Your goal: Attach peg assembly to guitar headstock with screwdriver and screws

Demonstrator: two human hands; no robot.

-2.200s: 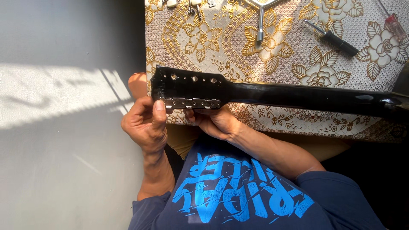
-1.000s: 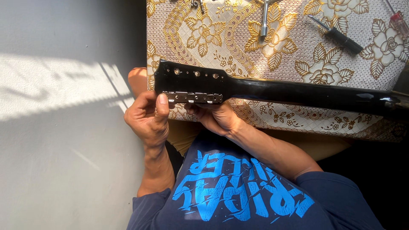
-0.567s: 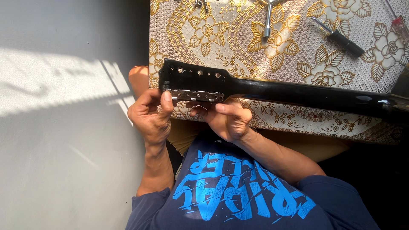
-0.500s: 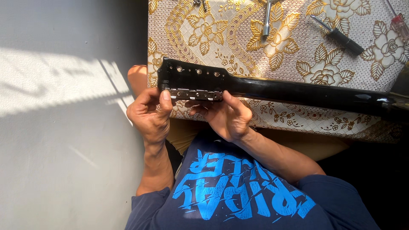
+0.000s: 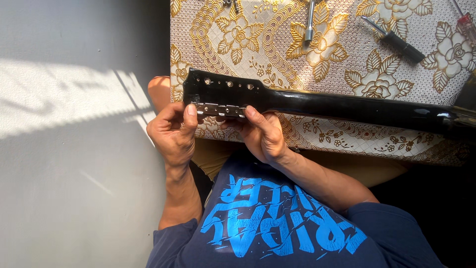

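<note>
While gripped, tuner plate [image 5: 220,109] between fingers [image 5: 190,112].

A home repair corner: floral gold tablecloth [image 5: 317,64], screwdriver [image 5: 394,38] at upper right, guitar neck [image 5: 347,105] across it.

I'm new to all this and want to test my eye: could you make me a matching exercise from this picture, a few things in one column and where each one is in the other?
Things
1. left hand
2. right hand
3. black-handled screwdriver
4. guitar neck

Places
A. lying alone on the floral tablecloth, upper right
B. thumb on the right end of the metal tuner strip
C. stretched across the cloth, black and glossy
D. thumb on the left end of the tuner strip, at the headstock's tip

Pairs: 1-D, 2-B, 3-A, 4-C
</note>
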